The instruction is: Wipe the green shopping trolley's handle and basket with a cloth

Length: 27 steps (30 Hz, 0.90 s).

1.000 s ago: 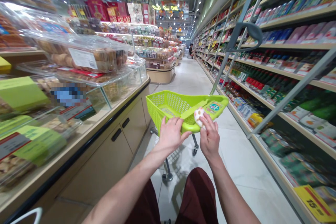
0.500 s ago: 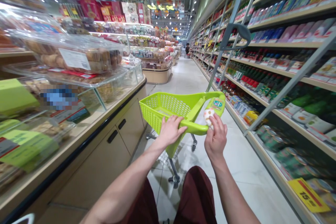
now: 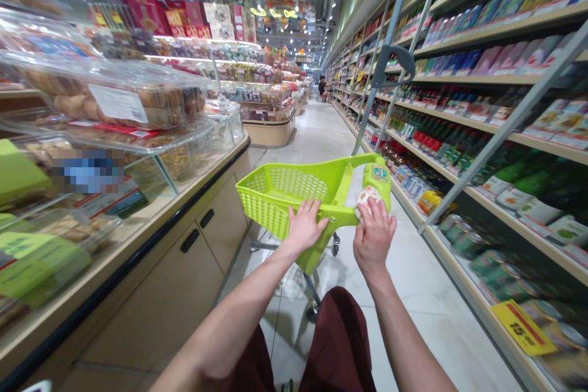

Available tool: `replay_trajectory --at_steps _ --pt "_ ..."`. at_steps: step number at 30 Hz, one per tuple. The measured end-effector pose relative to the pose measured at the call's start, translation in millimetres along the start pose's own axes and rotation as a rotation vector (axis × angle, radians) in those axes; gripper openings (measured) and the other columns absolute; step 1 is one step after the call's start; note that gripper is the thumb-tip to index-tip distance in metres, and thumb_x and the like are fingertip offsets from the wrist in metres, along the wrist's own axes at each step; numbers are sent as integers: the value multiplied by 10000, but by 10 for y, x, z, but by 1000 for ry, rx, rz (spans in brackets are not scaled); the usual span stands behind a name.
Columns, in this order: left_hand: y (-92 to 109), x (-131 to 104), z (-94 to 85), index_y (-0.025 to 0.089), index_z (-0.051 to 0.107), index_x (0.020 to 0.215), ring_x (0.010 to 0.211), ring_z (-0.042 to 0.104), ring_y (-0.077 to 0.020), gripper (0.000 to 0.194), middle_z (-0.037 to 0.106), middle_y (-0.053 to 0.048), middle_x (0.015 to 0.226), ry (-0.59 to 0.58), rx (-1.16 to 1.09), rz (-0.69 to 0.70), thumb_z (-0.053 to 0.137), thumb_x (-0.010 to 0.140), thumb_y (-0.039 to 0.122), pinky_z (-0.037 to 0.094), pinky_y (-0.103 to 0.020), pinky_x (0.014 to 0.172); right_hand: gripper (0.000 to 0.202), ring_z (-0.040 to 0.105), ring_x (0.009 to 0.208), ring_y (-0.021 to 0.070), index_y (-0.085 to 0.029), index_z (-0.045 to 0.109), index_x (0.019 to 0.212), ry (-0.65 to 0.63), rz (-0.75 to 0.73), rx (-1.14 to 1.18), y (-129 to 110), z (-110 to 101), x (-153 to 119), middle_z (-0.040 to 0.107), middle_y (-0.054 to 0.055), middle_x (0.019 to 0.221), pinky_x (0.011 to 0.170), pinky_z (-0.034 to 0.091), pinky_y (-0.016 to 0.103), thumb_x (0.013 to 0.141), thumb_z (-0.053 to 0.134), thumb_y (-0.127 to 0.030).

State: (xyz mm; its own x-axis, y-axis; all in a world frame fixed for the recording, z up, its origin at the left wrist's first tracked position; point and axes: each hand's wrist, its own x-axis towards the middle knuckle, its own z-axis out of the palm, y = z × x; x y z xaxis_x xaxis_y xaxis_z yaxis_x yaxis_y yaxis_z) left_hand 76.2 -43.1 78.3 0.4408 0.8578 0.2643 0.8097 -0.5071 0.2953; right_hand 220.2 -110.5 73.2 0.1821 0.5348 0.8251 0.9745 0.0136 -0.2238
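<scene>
The left hand (image 3: 307,226) lies, grip spread, over the side of the green cart (image 3: 340,215), which stands between the bench (image 3: 174,294) and the shelves (image 3: 487,127); the right hand (image 3: 375,237) lies on a white spotted thing (image 3: 367,195) at the cart's handle (image 3: 378,179). That grip is partly hidden; I cannot tell whether it pinches.

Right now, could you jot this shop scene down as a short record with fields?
Left hand: over the near side of a green cart
Right hand: touching a white spotted item toward the cart's right end
Left side: counter, clear boxes
Right side: stocked shelves, yellow price sign
Ahead: aisle, distant person
</scene>
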Motion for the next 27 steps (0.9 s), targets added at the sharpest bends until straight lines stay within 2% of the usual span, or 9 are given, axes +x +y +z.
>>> replay_trajectory --at_steps 4,9,13,18,22,27 --pt "10 14 90 175 212 1342 1303 178 -275 654 252 -109 1415 -34 32 -18 424 789 451 160 -542 1027 416 286 1254 244 -196 541 1095 19 -20 -33 -75 70 -47 478 100 1253 990 160 513 724 384 -90" --pt "66 -3 164 145 164 1353 1316 131 -278 746 190 -125 1434 -60 29 -28 475 747 449 165 -549 1021 427 293 1252 236 -199 532 1108 -6 -64 -40 -145 168 -98 489 85 1250 994 121 517 722 388 -89" --pt "-29 0 167 165 155 1356 1320 123 -266 749 196 -102 1436 -64 20 24 481 738 436 137 -554 1030 437 340 1226 234 -218 528 1116 14 -94 -44 -65 128 -105 509 86 1227 992 84 530 725 386 -87" --pt "-177 52 138 155 160 1352 1318 136 -271 733 205 -110 1432 -154 58 -1 484 733 373 109 -562 1036 430 340 1222 246 -218 533 1105 8 -63 -63 58 70 -86 490 90 1244 983 107 540 722 384 -90" --pt "-120 54 170 149 140 1354 1323 117 -263 751 208 -114 1430 -145 70 16 493 723 356 107 -553 1040 449 301 1243 255 -214 534 1111 -14 -11 -79 124 112 -50 467 96 1262 976 137 545 714 367 -87" --pt "-14 20 255 155 142 1354 1314 156 -243 725 236 -102 1421 -114 67 47 479 733 318 97 -533 1050 433 284 1252 257 -209 541 1106 48 16 -100 249 169 -14 471 98 1255 975 160 537 728 355 -110"
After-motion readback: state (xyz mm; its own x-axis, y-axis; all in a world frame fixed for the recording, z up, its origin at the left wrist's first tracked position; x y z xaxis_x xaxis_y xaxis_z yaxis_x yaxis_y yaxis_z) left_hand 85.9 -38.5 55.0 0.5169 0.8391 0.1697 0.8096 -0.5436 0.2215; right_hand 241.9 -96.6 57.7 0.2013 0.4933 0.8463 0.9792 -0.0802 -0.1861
